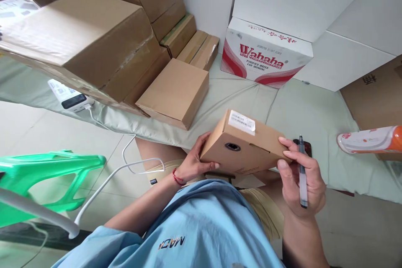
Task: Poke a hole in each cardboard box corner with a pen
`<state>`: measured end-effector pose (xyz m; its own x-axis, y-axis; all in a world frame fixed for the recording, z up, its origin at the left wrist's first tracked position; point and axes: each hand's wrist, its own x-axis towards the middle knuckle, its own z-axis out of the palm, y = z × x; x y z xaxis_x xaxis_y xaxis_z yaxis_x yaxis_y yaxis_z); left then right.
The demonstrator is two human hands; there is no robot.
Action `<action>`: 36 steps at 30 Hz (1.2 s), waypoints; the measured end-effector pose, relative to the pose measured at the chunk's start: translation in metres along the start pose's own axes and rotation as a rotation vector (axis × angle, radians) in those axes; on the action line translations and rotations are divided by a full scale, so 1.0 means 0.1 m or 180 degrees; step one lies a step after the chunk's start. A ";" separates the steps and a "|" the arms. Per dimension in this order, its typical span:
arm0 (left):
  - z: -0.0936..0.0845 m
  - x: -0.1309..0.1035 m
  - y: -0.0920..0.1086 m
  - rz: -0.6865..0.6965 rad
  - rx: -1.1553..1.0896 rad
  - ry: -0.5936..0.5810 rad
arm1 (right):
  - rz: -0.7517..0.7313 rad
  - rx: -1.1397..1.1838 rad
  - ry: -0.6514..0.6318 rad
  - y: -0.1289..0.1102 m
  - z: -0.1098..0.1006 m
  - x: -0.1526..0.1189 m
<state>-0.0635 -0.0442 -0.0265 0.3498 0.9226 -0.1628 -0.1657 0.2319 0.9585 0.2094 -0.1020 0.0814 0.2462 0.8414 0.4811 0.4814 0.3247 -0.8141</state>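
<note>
Cardboard box (241,144), small and flat, held between both hands over the lap, just in front of the cloth-covered surface (298,109). Left hand (193,163) cups the box's left end, fingers closed against the near side face; right hand (300,184) presses its fingertips on the box's right end, w/ a pen (302,173) clamped between thumb and fingers. Box tilted: near side face, w/ a dark round hole, turned toward the camera; top face, w/ a white label (241,122), slopes away. Long axis runs approx. left to right between the hands, right end a bit lower. Pen stands roughly upright, tip up, just right of the box. Beyond: closed brown box (174,92), stacked cartons (84,37), red-and-white Wahaha carton (264,56). Orange-capped bottle (370,139) lies at right, well apart.
</note>
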 end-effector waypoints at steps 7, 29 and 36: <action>0.03 0.24 0.36 -0.0013 -0.0001 0.0889 | 0.1448 0.0036 0.0041 0.33 -0.04 -0.27; 0.75 0.63 0.37 0.1782 0.3603 -0.0219 | 0.1629 0.0597 0.0333 0.76 0.56 0.67; 0.80 0.67 0.38 0.1355 0.4166 -0.0788 | 0.1355 0.0224 0.0309 0.93 0.81 0.67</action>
<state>0.0277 0.0015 0.0183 0.6655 0.7389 0.1059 0.6233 -0.6282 0.4657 0.2023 0.0196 0.0111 0.4896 0.8632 0.1235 0.2623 -0.0107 -0.9649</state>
